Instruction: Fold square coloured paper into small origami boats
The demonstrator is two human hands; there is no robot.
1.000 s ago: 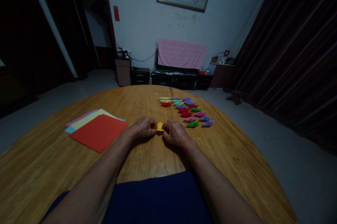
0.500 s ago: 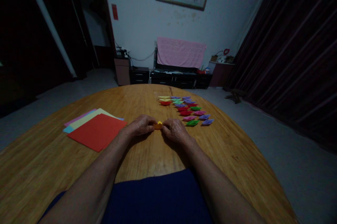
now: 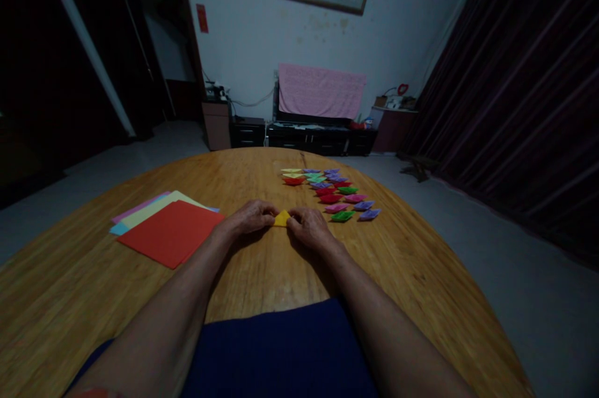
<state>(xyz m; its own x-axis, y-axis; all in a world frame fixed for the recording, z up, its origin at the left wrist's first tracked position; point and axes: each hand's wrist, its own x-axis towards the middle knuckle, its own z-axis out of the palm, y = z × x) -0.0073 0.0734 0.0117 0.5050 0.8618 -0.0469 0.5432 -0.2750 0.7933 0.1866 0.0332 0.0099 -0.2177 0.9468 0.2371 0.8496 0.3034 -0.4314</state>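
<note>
Between my hands is a small folded piece of yellow paper (image 3: 282, 219), its peak pointing away from me. My left hand (image 3: 253, 217) pinches its left end, and my right hand (image 3: 309, 227) grips the right end. Both hands stay low over the wooden table (image 3: 262, 286), and their fingers cover the paper's two ends. Right of my right hand stand several folded paper boats in rows, among them a green boat (image 3: 342, 216) and a purple boat (image 3: 369, 215) closest to me.
Left of my arms lies a fanned stack of paper sheets with a red sheet (image 3: 171, 232) on top and a pale yellow sheet (image 3: 154, 214) beneath. Past the table's far edge stands a low black cabinet (image 3: 309, 141), with a pink towel (image 3: 322, 91) draped over a screen above it.
The piece between my hands showed an orange-brown front with a small yellow tip; now its visible face is a yellow triangle. My hands have barely shifted.
</note>
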